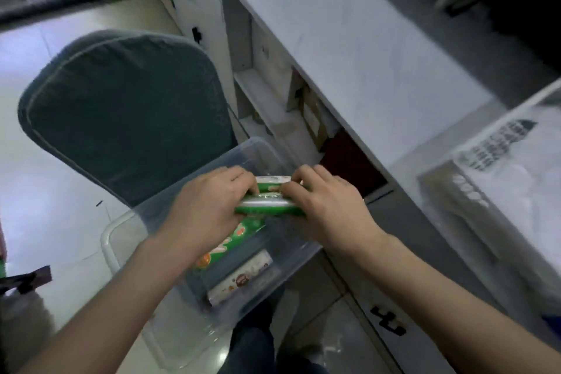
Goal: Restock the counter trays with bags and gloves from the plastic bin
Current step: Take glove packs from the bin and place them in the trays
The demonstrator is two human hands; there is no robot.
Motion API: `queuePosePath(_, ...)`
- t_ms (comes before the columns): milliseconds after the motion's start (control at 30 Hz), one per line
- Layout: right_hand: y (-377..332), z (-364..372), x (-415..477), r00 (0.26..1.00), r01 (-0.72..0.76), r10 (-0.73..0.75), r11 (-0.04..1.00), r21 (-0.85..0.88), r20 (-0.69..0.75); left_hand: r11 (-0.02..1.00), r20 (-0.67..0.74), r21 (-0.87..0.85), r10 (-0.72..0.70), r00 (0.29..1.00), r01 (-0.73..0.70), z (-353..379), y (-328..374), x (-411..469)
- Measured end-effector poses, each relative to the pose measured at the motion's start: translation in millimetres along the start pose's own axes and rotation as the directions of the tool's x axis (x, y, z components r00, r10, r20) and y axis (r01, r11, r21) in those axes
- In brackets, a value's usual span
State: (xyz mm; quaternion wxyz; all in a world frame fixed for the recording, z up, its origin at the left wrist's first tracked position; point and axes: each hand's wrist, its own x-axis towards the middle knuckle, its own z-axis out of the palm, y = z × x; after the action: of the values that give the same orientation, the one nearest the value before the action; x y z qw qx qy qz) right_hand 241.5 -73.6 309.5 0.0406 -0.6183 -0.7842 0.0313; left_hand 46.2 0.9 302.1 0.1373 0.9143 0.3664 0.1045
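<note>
A clear plastic bin (127,240) sits low in front of me, resting against a chair seat. Both hands reach into it. My left hand (209,206) and my right hand (328,206) are closed on the two ends of a stack of green-and-white packs (267,203), held just above the bin. Under the left hand lies another green pack with orange print (230,246). A white box with a brown round label (246,276) lies on the bin's floor. At the right, a clear counter tray (449,191) holds white printed bags (510,146).
A grey-green cushioned chair (121,112) stands behind the bin. The white counter (364,55) runs diagonally at right, with open shelves (273,94) and black-handled cupboard doors (388,325) beneath. Pale tiled floor lies at left. My dark trouser leg (255,343) shows below the bin.
</note>
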Motion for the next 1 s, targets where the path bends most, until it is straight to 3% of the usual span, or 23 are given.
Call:
queuePosePath(167, 26.9, -89.5, -73.8, 0.980, -0.126, 0.109, 0.987, -0.100, -0.166, 0.982, -0.107, 0.099, 0.170, 0.980, -0.159, -58.5, 101.5, 21.6)
queuePosePath(367, 65.2, -165.7, -180.9, 0.905, -0.300, 0.239, 0.946, -0.127, -0.352, 0.921, -0.212, 0.175, 0.381, 0.900, -0.349, -90.3, 225.9, 46.6)
queuePosePath(600, 132.3, -182.1, -277.1, 0.832, -0.503, 0.412, 0.842, -0.192, -0.371, 0.833, -0.204, 0.170, 0.553, 0.808, -0.527, -50.5, 338.7, 95.1)
queuePosePath(1000, 265.2, -143.2, -266.1, 0.763, -0.601, 0.505, 0.784, -0.154, -0.405, 0.856, -0.281, 0.172, 0.517, 0.808, -0.488, 39.5, 396.0, 205.9)
